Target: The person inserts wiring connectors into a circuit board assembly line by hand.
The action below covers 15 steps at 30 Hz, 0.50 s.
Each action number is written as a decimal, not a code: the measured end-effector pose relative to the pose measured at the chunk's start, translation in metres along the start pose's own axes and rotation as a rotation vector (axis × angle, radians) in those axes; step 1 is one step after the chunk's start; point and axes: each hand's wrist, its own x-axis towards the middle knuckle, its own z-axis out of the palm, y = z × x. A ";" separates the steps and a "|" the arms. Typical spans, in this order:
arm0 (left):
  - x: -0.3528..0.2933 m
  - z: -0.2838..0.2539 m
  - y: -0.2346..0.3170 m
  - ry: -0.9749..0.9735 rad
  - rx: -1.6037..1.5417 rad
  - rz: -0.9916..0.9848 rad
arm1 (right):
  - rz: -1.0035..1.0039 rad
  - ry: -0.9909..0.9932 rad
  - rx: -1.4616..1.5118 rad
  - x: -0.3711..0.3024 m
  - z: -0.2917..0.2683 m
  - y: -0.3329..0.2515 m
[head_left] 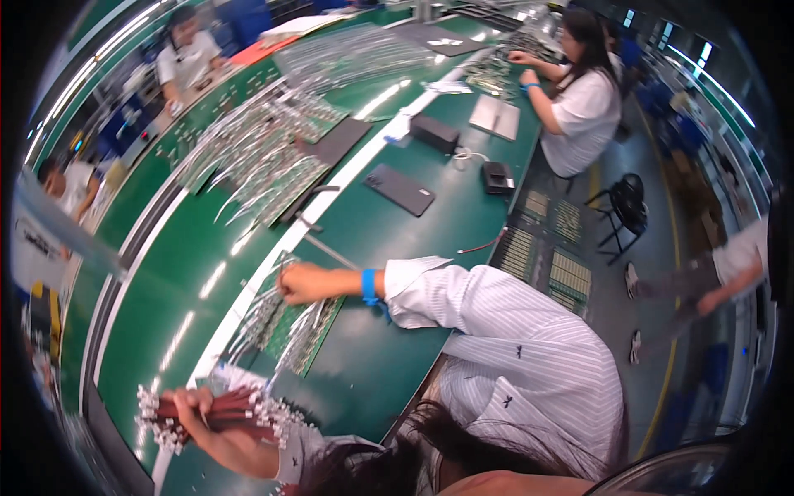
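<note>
A thick bundle of dark red wires with white connectors [240, 413] lies in my left hand [198, 417], whose fingers are wrapped round its middle. My right hand [308, 283], with a blue band at the wrist, is closed at the upper end of a green circuit board panel [313, 339]. Several white and grey wires trail from that panel over the bench edge. What the right fingers pinch, if anything, is hidden by the hand. Clear plastic wrapping [223, 380] sits just beyond the bundle.
Wired circuit boards [273, 161] cover part of the green conveyor [194, 273]. On my bench lie a dark phone [399, 189], a black box [434, 133] and a black adapter [497, 177]. A co-worker [583, 99] sits farther along, near a black stool [626, 204].
</note>
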 end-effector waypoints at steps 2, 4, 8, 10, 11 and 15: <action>-0.003 0.008 0.003 0.029 0.024 0.022 | 0.030 0.005 0.009 0.001 0.008 0.000; 0.005 0.004 -0.004 -0.060 -0.052 -0.013 | 0.015 0.046 -0.020 0.001 0.010 0.008; 0.009 0.005 -0.015 -0.002 -0.016 -0.069 | 0.052 0.091 -0.042 -0.005 0.004 0.000; 0.018 -0.003 -0.025 -0.014 0.045 -0.075 | 0.029 0.066 -0.101 -0.003 0.009 0.010; 0.026 -0.014 -0.030 -0.093 0.064 -0.079 | 0.031 0.087 -0.083 -0.004 0.007 0.003; 0.054 -0.029 -0.060 -0.300 0.033 -0.058 | -0.012 0.101 -0.086 -0.001 0.013 -0.003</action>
